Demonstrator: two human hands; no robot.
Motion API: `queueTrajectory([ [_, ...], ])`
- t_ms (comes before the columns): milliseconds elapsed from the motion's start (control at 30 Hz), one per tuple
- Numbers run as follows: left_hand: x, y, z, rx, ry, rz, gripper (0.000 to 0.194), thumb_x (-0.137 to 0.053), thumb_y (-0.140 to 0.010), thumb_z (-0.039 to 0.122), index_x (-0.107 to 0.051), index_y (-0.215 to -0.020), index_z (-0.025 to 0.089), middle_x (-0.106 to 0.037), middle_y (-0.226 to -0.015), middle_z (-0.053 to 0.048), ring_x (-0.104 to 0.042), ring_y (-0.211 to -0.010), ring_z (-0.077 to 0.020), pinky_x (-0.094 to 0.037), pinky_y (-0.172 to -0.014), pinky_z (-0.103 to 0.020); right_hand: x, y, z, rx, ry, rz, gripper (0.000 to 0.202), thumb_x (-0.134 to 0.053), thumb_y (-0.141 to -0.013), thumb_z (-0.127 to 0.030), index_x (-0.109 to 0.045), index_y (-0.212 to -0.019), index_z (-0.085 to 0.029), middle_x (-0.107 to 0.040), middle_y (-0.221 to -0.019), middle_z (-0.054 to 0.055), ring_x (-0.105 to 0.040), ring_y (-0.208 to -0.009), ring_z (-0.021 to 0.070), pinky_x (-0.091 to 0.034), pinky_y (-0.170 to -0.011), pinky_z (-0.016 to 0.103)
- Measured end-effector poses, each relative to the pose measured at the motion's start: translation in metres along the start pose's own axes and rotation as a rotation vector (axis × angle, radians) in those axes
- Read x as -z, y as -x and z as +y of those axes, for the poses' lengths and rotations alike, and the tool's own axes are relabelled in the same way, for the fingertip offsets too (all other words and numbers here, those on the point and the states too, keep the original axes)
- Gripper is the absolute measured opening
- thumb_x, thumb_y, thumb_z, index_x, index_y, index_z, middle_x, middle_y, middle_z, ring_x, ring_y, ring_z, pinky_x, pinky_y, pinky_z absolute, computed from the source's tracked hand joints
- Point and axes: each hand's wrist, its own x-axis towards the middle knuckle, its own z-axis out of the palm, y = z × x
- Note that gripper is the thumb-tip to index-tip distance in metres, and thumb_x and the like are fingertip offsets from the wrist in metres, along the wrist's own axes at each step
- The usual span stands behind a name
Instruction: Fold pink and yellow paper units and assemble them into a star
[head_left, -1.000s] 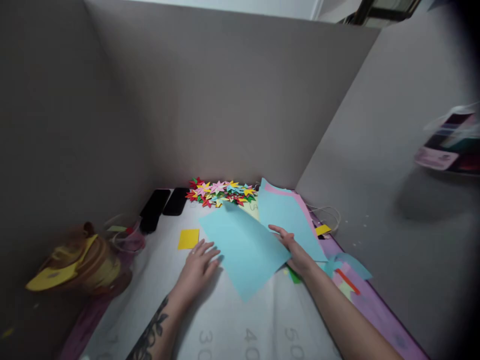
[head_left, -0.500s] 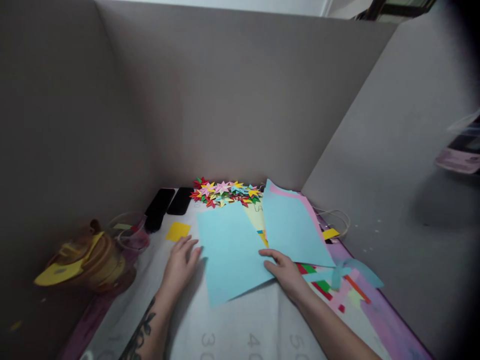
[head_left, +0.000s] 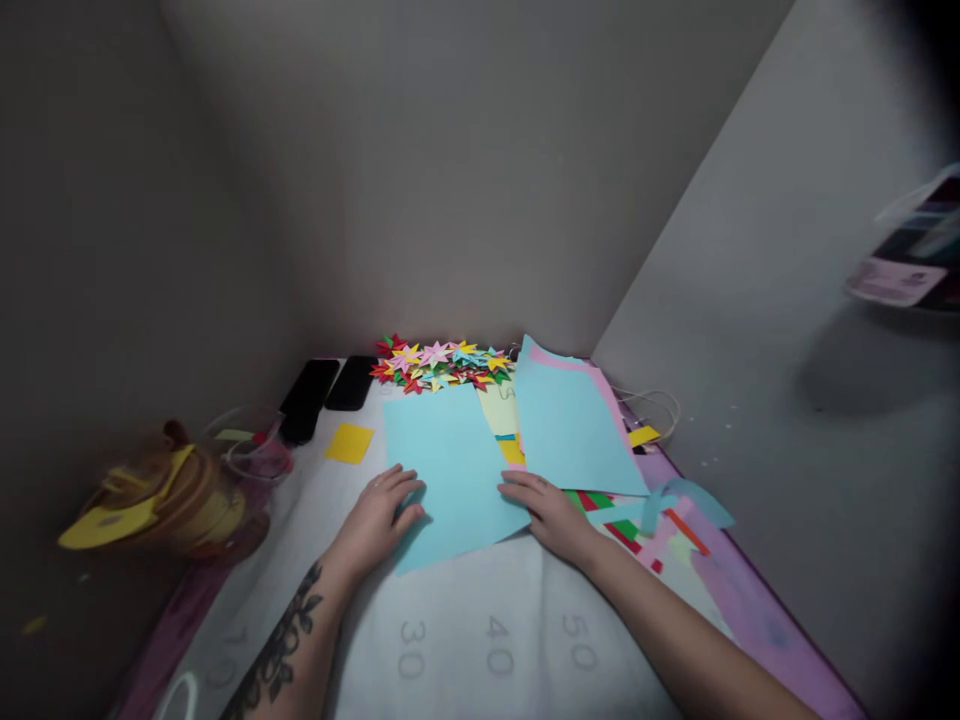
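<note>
A light blue sheet of paper (head_left: 450, 450) lies in front of me on the white cloth. My left hand (head_left: 382, 515) rests over its left edge, fingers stretched and thumb apart. At the sheet's lower right edge is my right hand (head_left: 551, 510), its bent fingers over the paper and the grip partly hidden. Beside it to the right, another blue sheet (head_left: 570, 430) covers a pink one (head_left: 611, 395). A yellow paper square (head_left: 350, 443) sits left of the front sheet. Behind the sheets is a heap of colourful folded paper stars (head_left: 442, 362).
Two black phones (head_left: 311, 395) lie at the back left. A clear cup (head_left: 259, 450) and a brown-and-yellow object (head_left: 161, 490) stand at left. Coloured paper scraps (head_left: 637, 530) cover the right side. Grey walls (head_left: 450, 180) enclose the back and sides.
My left hand has moved right onto the front blue sheet's left edge. My right hand stays at the sheet's right edge. The camera view has tilted up slightly.
</note>
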Motion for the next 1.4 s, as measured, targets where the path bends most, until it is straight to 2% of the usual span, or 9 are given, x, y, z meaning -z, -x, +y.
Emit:
queueTrajectory([
  [133, -0.005, 0.021, 0.030, -0.087, -0.055, -0.164, 0.077, -0.069, -0.069, 0.045, -0.038, -0.139, 0.030, -0.037, -0.146, -0.010, -0.024, -0.137, -0.0354, -0.020, -0.108, -0.059, -0.014, -0.006, 0.002, 0.104, 0.095, -0.038, 0.053, -0.053, -0.065, -0.001, -0.069, -0.106, -0.031, -0.066, -0.114, 0.005, -0.055, -0.102, 0.0274, -0.046, -0.090, 0.052],
  [233, -0.014, 0.043, 0.039, -0.019, -0.189, -0.084, 0.063, -0.063, -0.074, 0.025, -0.045, -0.134, 0.029, -0.046, -0.141, -0.009, -0.030, -0.135, -0.0361, -0.020, -0.105, -0.063, -0.020, -0.002, -0.001, 0.140, -0.043, -0.078, 0.056, -0.052, -0.067, -0.004, -0.065, -0.112, -0.033, -0.065, -0.117, 0.002, -0.055, -0.105, 0.0260, -0.046, -0.091, 0.050],
  [333, -0.015, 0.063, 0.029, -0.023, -0.272, 0.036, 0.055, -0.052, -0.074, 0.007, -0.055, -0.124, 0.028, -0.058, -0.128, -0.007, -0.042, -0.127, -0.0325, -0.024, -0.105, -0.061, -0.022, 0.007, -0.004, 0.161, -0.147, -0.077, 0.055, -0.050, -0.070, -0.004, -0.064, -0.115, -0.034, -0.066, -0.116, 0.002, -0.058, -0.106, 0.0237, -0.048, -0.092, 0.047],
  [500, 0.003, 0.078, 0.009, -0.110, -0.244, 0.246, 0.043, -0.050, -0.075, 0.006, -0.065, -0.110, 0.025, -0.065, -0.117, -0.008, -0.053, -0.115, -0.0269, -0.043, -0.094, -0.045, -0.025, 0.020, -0.013, 0.146, -0.164, -0.049, 0.055, -0.049, -0.074, -0.003, -0.061, -0.119, -0.034, -0.065, -0.118, 0.001, -0.060, -0.109, 0.0220, -0.050, -0.093, 0.044],
  [700, 0.035, 0.085, 0.006, -0.296, -0.335, 0.165, 0.044, -0.041, -0.087, 0.016, -0.057, -0.124, 0.034, -0.061, -0.125, -0.003, -0.047, -0.123, -0.0263, -0.030, -0.105, -0.048, -0.041, 0.019, -0.018, 0.239, -0.082, -0.119, 0.067, -0.044, -0.067, 0.002, -0.057, -0.124, -0.030, -0.062, -0.123, 0.002, -0.053, -0.120, 0.0224, -0.047, -0.097, 0.044],
  [800, 0.036, 0.089, -0.004, -0.313, -0.376, 0.165, 0.044, -0.041, -0.086, 0.013, -0.059, -0.121, 0.033, -0.063, -0.122, -0.003, -0.050, -0.121, -0.0254, -0.032, -0.103, -0.048, -0.043, 0.009, -0.015, 0.255, 0.008, -0.158, 0.072, -0.043, -0.061, 0.004, -0.058, -0.124, -0.026, -0.061, -0.124, 0.004, -0.051, -0.122, 0.0235, -0.047, -0.098, 0.044],
  [1000, 0.013, 0.093, -0.026, -0.192, -0.254, 0.175, 0.031, -0.051, -0.079, 0.008, -0.067, -0.101, 0.022, -0.070, -0.106, -0.007, -0.060, -0.103, -0.0216, -0.047, -0.088, -0.038, -0.036, -0.012, -0.004, 0.267, 0.126, -0.183, 0.068, -0.047, -0.057, 0.005, -0.062, -0.118, -0.018, -0.062, -0.123, 0.010, -0.049, -0.121, 0.0282, -0.046, -0.097, 0.047],
  [1167, 0.011, 0.098, -0.020, -0.149, -0.141, 0.173, 0.017, -0.053, -0.083, 0.017, -0.067, -0.093, 0.019, -0.071, -0.091, -0.005, -0.061, -0.095, -0.0190, -0.048, -0.085, -0.034, -0.034, -0.012, -0.003, 0.239, 0.119, -0.169, 0.062, -0.051, -0.059, 0.006, -0.065, -0.112, -0.023, -0.065, -0.118, 0.007, -0.053, -0.112, 0.0268, -0.048, -0.092, 0.046],
  [1400, 0.004, 0.096, -0.007, 0.239, -0.179, 0.254, 0.025, -0.051, -0.085, 0.032, -0.065, -0.069, 0.018, -0.064, -0.091, -0.006, -0.056, -0.089, -0.0204, -0.044, -0.078, -0.033, -0.040, -0.016, -0.018, -0.010, 0.110, -0.004, 0.014, -0.060, -0.080, -0.016, -0.070, -0.078, -0.024, -0.067, -0.092, 0.005, -0.054, -0.091, 0.0211, -0.046, -0.082, 0.039],
])
